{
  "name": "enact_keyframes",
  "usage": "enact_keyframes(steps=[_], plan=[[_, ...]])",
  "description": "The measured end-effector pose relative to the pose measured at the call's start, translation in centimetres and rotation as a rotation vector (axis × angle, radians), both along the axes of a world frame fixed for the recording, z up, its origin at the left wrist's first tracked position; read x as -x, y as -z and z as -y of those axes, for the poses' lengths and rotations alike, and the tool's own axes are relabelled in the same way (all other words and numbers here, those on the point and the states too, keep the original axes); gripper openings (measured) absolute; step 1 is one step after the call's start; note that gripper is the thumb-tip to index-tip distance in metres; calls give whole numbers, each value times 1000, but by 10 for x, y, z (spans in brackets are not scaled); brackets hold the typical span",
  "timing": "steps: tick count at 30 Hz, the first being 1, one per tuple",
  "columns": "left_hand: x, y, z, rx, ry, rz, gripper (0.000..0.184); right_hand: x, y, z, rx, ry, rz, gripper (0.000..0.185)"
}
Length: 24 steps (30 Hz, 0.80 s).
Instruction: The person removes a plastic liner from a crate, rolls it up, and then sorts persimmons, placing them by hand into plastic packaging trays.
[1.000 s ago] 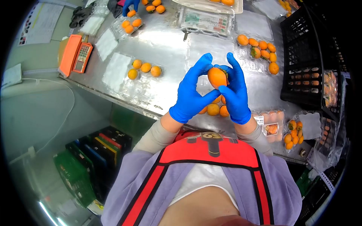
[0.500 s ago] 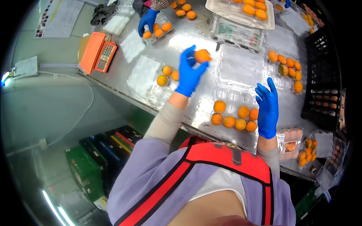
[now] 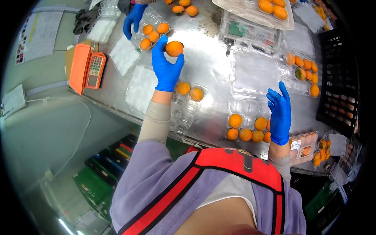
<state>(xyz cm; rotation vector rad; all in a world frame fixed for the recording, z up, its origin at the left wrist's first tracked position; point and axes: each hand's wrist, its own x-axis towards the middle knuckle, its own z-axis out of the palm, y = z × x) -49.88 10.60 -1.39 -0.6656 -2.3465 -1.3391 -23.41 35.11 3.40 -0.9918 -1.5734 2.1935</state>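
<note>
Round orange fruit (image 3: 174, 49) is over the shiny metal table (image 3: 214, 92), held between thumb and fingers of blue-gloved left hand (image 3: 166, 71), likely light, firm, bruisable, best cupped round its sides; blue-gloved right hand (image 3: 280, 117) empty, loosely open beside clear plastic tray (image 3: 250, 106).

Along the worktop (image 3: 207, 113), a keypad device (image 3: 94, 70) lies far left, trays (image 3: 237, 105) holding persimmons (image 3: 235, 120) between it and the crate (image 3: 337, 84) at right, a fruit pack (image 3: 304, 147) near right.

Clear trays (image 3: 184, 119) on metal table (image 3: 213, 117)
</note>
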Motion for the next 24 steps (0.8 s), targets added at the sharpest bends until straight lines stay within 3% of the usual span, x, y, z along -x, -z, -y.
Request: enact_keyframes(steps=[6, 8, 10, 11, 14, 19, 24], plan=[[56, 16, 30, -39, -57, -68, 67, 16, 0, 6, -34, 9, 57, 51], [99, 15, 59, -406, -273, 263, 63, 19, 1, 7, -59, 4, 65, 50], [148, 22, 88, -633, -353, 333, 63, 19, 2, 7, -85, 2, 72, 50], [164, 27, 99, -489, -420, 288, 65, 19, 2, 6, -75, 1, 80, 49], [200, 43, 121, -395, -436, 390, 68, 21, 5, 6, -66, -10, 94, 49], [228, 50, 124, -56, -290, 446, 69, 27, 8, 8, -46, -26, 113, 49], [250, 43, 97, -9, -241, 420, 69, 31, 8, 9, -67, -39, 129, 50]])
